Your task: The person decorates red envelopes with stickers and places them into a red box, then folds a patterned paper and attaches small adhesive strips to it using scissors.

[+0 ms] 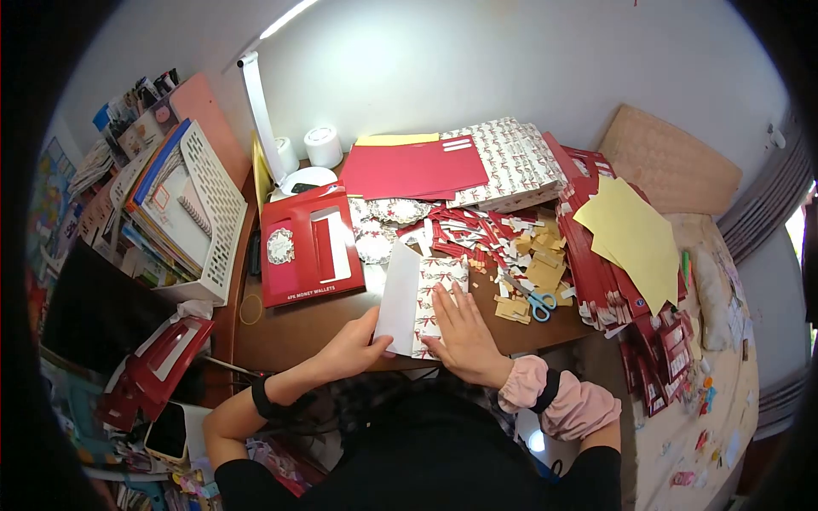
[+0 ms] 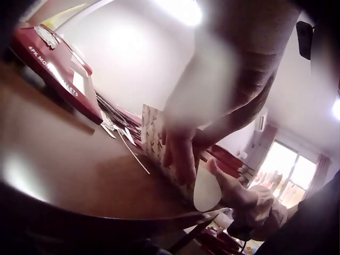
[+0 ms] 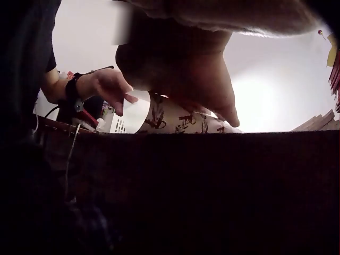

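Note:
A patterned paper piece (image 1: 429,294) with red bows lies at the table's front edge, its plain white flap (image 1: 398,298) raised on the left side. The left hand (image 1: 351,342) pinches the flap's lower left edge between thumb and fingers. Flat on the patterned part rests the right hand (image 1: 467,339), fingers extended. In the left wrist view the left hand (image 2: 212,106) holds the paper, with the right hand (image 2: 249,199) beyond it. The right wrist view has the right hand (image 3: 183,74) over the patterned paper (image 3: 180,118) and the left hand (image 3: 110,87) at its side.
Paper scraps (image 1: 477,234) and blue scissors (image 1: 541,305) lie behind and right. A red box (image 1: 311,247) stands left, near a lamp (image 1: 260,111). Patterned stacks (image 1: 511,162), red sheets (image 1: 409,168) and red folders with yellow sheets (image 1: 635,238) are at the back and right.

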Demonstrator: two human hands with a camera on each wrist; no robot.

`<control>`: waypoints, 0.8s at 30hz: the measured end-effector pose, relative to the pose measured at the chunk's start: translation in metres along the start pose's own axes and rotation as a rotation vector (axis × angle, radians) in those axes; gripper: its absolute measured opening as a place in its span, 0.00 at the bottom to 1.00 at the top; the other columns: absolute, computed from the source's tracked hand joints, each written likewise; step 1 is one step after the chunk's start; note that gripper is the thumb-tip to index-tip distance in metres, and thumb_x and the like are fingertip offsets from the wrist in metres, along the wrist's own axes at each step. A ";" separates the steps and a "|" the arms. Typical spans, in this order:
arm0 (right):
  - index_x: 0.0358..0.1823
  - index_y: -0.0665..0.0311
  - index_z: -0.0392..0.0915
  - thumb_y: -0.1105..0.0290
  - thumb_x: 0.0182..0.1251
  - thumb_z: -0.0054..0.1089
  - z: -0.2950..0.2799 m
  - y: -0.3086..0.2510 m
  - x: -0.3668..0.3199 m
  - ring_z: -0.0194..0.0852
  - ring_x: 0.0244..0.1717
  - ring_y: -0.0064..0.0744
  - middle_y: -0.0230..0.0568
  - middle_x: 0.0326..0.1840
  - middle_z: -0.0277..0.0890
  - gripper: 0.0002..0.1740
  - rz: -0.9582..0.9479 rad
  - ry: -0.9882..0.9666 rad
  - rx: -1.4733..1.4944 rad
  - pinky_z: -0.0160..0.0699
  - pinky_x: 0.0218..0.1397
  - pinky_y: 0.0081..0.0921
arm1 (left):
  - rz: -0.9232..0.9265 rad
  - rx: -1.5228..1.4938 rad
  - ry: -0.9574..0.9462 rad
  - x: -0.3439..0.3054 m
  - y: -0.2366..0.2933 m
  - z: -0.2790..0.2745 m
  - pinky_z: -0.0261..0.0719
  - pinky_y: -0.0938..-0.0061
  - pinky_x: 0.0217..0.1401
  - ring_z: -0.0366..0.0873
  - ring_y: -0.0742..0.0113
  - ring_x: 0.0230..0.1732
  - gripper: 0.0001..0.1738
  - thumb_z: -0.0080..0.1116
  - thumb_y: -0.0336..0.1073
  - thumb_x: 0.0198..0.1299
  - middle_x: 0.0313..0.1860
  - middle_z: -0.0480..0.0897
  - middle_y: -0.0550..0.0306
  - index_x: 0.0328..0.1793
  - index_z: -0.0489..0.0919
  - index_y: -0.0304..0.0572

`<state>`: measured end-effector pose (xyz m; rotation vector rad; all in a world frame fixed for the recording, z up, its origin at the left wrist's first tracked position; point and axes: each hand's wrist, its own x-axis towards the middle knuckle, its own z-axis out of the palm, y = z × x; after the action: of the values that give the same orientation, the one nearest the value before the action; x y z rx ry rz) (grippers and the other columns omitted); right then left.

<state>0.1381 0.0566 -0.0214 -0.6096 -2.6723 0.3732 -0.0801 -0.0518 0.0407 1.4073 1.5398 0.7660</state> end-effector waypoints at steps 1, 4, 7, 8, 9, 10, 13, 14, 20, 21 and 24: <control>0.75 0.81 0.55 0.48 0.77 0.48 0.004 0.002 -0.001 0.41 0.82 0.66 0.65 0.81 0.50 0.43 0.017 0.004 -0.038 0.42 0.82 0.58 | -0.004 -0.037 0.001 0.000 -0.003 0.000 0.82 0.68 0.52 0.85 0.62 0.49 0.23 0.54 0.29 0.70 0.51 0.82 0.43 0.69 0.66 0.29; 0.74 0.82 0.56 0.47 0.76 0.48 0.011 0.005 -0.004 0.41 0.82 0.66 0.67 0.80 0.51 0.44 0.029 -0.006 -0.095 0.42 0.82 0.58 | 0.005 -0.068 -0.019 0.002 -0.014 0.002 0.82 0.68 0.51 0.86 0.62 0.46 0.25 0.54 0.29 0.71 0.50 0.82 0.44 0.70 0.64 0.29; 0.74 0.81 0.57 0.46 0.76 0.49 0.014 0.008 -0.006 0.41 0.82 0.66 0.68 0.79 0.51 0.44 0.022 -0.027 -0.125 0.42 0.82 0.57 | -0.029 -0.082 -0.020 0.000 -0.003 0.004 0.82 0.67 0.52 0.86 0.60 0.46 0.28 0.54 0.29 0.70 0.50 0.82 0.42 0.73 0.61 0.30; 0.74 0.80 0.58 0.46 0.75 0.49 0.014 0.008 -0.006 0.41 0.82 0.67 0.68 0.79 0.51 0.44 0.018 -0.038 -0.136 0.42 0.82 0.57 | -0.029 -0.081 -0.022 0.000 -0.005 0.003 0.82 0.67 0.52 0.86 0.60 0.46 0.28 0.54 0.29 0.70 0.50 0.82 0.42 0.73 0.61 0.30; 0.74 0.80 0.58 0.46 0.75 0.49 0.013 0.008 -0.005 0.41 0.82 0.67 0.68 0.79 0.51 0.44 0.019 -0.037 -0.135 0.42 0.82 0.57 | 0.023 0.022 -0.015 0.001 -0.009 0.003 0.81 0.66 0.52 0.86 0.59 0.47 0.30 0.54 0.29 0.69 0.51 0.82 0.41 0.74 0.59 0.31; 0.74 0.79 0.59 0.45 0.74 0.50 0.011 0.008 -0.004 0.41 0.82 0.66 0.68 0.79 0.52 0.43 0.028 -0.053 -0.118 0.42 0.82 0.57 | 0.075 0.125 -0.007 0.002 -0.012 0.003 0.81 0.64 0.53 0.86 0.58 0.48 0.31 0.55 0.29 0.69 0.51 0.82 0.40 0.76 0.58 0.31; 0.75 0.75 0.59 0.46 0.73 0.51 -0.004 0.003 0.001 0.42 0.82 0.67 0.68 0.79 0.51 0.43 0.030 -0.072 -0.099 0.43 0.82 0.57 | 0.125 0.132 0.017 0.003 -0.017 0.003 0.79 0.61 0.56 0.85 0.50 0.51 0.33 0.55 0.29 0.67 0.53 0.81 0.36 0.77 0.58 0.33; 0.76 0.74 0.58 0.46 0.74 0.52 -0.007 0.002 0.002 0.44 0.81 0.68 0.68 0.80 0.50 0.43 0.024 -0.079 -0.096 0.43 0.82 0.57 | 0.125 0.132 0.018 0.002 -0.016 0.003 0.79 0.61 0.56 0.85 0.50 0.51 0.33 0.55 0.29 0.67 0.53 0.81 0.36 0.77 0.58 0.33; 0.76 0.75 0.56 0.46 0.73 0.52 0.021 0.018 -0.004 0.44 0.81 0.68 0.69 0.81 0.46 0.44 0.012 -0.004 -0.068 0.45 0.82 0.54 | 0.090 0.123 0.045 0.001 -0.012 0.004 0.76 0.58 0.62 0.80 0.39 0.58 0.35 0.54 0.28 0.65 0.54 0.80 0.29 0.77 0.58 0.34; 0.76 0.75 0.56 0.46 0.73 0.52 0.022 0.021 -0.004 0.44 0.81 0.68 0.69 0.81 0.46 0.44 0.013 -0.004 -0.067 0.45 0.82 0.54 | 0.081 0.125 0.043 0.001 -0.011 0.004 0.76 0.58 0.61 0.80 0.39 0.58 0.34 0.54 0.28 0.65 0.54 0.80 0.30 0.77 0.58 0.34; 0.77 0.76 0.54 0.44 0.73 0.51 0.017 0.027 -0.001 0.41 0.82 0.67 0.71 0.81 0.44 0.46 0.028 -0.044 -0.026 0.44 0.83 0.51 | 0.066 0.127 0.036 0.000 -0.008 0.005 0.77 0.58 0.60 0.81 0.39 0.57 0.34 0.54 0.28 0.65 0.54 0.81 0.30 0.76 0.58 0.33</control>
<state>0.1414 0.0767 -0.0461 -0.6546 -2.7169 0.3635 -0.0791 -0.0532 0.0315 1.5523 1.5999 0.7472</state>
